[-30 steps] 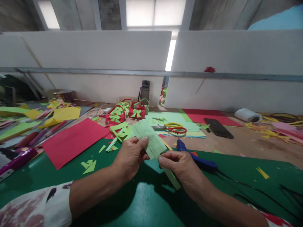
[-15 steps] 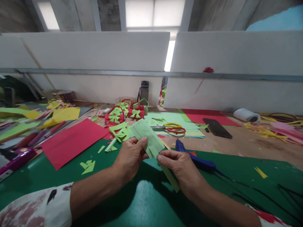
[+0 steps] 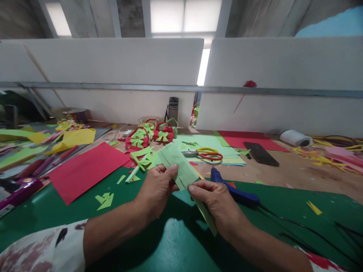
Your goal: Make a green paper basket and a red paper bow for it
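A pale green folded paper [image 3: 177, 162] with crease lines is held up in front of me, above the green mat. My left hand [image 3: 159, 185] pinches its left edge, thumb on top. At its lower right corner, my right hand [image 3: 211, 194] grips the paper between thumb and fingers. A narrow green flap hangs down below the right fingers; its far part is partly hidden by that hand. Just behind the paper lie scissors [image 3: 210, 154] with yellow and red handles. Right of my right hand rests a blue glue gun [image 3: 241, 192] with its cord.
Small red paper baskets [image 3: 163, 133] with green bows stand at the back near a dark bottle [image 3: 172, 109]. A red sheet [image 3: 87, 170] lies left, beside green scraps [image 3: 105, 200]. A black phone [image 3: 261, 153] and a white roll [image 3: 295, 138] lie at right.
The lower green flap has swung slightly down and right under my right hand. Both hands keep their hold on the paper, nearly in the same place.
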A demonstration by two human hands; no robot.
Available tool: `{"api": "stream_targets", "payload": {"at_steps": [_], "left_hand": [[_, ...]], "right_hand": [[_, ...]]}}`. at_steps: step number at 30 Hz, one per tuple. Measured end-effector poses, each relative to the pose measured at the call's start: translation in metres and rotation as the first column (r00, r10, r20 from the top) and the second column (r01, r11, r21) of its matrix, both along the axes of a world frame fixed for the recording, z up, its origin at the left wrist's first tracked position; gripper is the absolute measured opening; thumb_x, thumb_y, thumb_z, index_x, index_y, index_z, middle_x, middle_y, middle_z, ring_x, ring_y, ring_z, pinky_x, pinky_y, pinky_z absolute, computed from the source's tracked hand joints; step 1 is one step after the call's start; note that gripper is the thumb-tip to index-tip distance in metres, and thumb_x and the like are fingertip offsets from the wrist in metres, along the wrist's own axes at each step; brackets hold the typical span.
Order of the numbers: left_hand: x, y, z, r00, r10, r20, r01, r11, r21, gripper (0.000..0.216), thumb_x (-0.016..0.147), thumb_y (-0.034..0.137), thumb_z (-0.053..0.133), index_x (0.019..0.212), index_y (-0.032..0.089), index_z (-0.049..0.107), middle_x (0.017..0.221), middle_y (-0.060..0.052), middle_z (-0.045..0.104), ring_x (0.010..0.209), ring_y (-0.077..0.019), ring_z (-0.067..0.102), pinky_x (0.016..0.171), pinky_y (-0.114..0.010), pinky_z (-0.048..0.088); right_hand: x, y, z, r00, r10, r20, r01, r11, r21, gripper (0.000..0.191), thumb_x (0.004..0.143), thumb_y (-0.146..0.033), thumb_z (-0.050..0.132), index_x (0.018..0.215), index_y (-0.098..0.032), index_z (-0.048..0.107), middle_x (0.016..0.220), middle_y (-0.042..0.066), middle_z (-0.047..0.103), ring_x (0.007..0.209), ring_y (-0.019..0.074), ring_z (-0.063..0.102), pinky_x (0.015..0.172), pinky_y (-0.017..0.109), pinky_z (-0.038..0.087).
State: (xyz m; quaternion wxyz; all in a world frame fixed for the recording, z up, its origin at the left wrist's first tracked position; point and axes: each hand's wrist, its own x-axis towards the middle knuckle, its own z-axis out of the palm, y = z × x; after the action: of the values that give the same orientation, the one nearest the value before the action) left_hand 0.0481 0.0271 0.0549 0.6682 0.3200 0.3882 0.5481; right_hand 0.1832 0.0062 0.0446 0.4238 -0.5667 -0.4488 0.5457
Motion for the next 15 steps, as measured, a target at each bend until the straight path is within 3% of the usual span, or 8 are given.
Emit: {"api": "stream_targets", "payload": {"at_steps": [5,8,11,15], "left_hand": [[-0.003,0.0,-0.002,0.999,-0.022,-0.042,0.024,0.999,0.036,0.019,0.073,0.021,0.069,0.084,0.008,0.062,0.077,-0.008,0.068,0.064,-0.0139,0.062,0.06,-0.024,0.051],[-0.009,0.0,-0.004,0.978,-0.039,-0.206,0.05,0.997,0.05,0.021,0.068,0.026,0.072,0.076,0.009,0.063,0.071,-0.006,0.066,0.063,-0.015,0.061,0.056,-0.024,0.049],[-0.014,0.0,-0.007,0.911,-0.051,-0.41,0.072,0.997,0.037,0.02,0.067,0.029,0.071,0.065,0.011,0.061,0.056,-0.002,0.059,0.05,-0.0106,0.051,0.042,-0.018,0.035],[-0.013,-0.002,-0.007,0.893,-0.143,-0.426,0.163,0.987,0.01,0.025,0.067,0.031,0.07,0.057,0.014,0.054,0.043,0.006,0.043,0.038,-0.0049,0.031,0.038,-0.018,0.018]], "right_hand": [[0.0,0.0,0.002,0.999,-0.028,-0.026,0.028,0.999,0.024,0.018,0.058,-0.03,0.069,0.052,-0.016,0.059,0.041,-0.006,0.045,0.04,0.0058,0.034,0.041,0.021,0.025],[0.001,0.0,0.003,0.999,-0.026,-0.028,0.027,0.999,0.033,0.017,0.057,-0.029,0.069,0.052,-0.016,0.059,0.041,-0.006,0.046,0.04,0.0062,0.035,0.04,0.021,0.025],[0.002,0.0,0.004,0.999,-0.015,-0.046,0.016,1.0,0.013,0.014,0.057,-0.027,0.067,0.053,-0.017,0.059,0.041,-0.006,0.047,0.039,0.0072,0.037,0.039,0.022,0.026],[0.002,-0.001,0.004,1.0,-0.002,-0.004,0.003,0.999,0.043,0.015,0.058,-0.028,0.067,0.052,-0.017,0.058,0.042,-0.007,0.045,0.04,0.0066,0.035,0.04,0.022,0.025]]}}
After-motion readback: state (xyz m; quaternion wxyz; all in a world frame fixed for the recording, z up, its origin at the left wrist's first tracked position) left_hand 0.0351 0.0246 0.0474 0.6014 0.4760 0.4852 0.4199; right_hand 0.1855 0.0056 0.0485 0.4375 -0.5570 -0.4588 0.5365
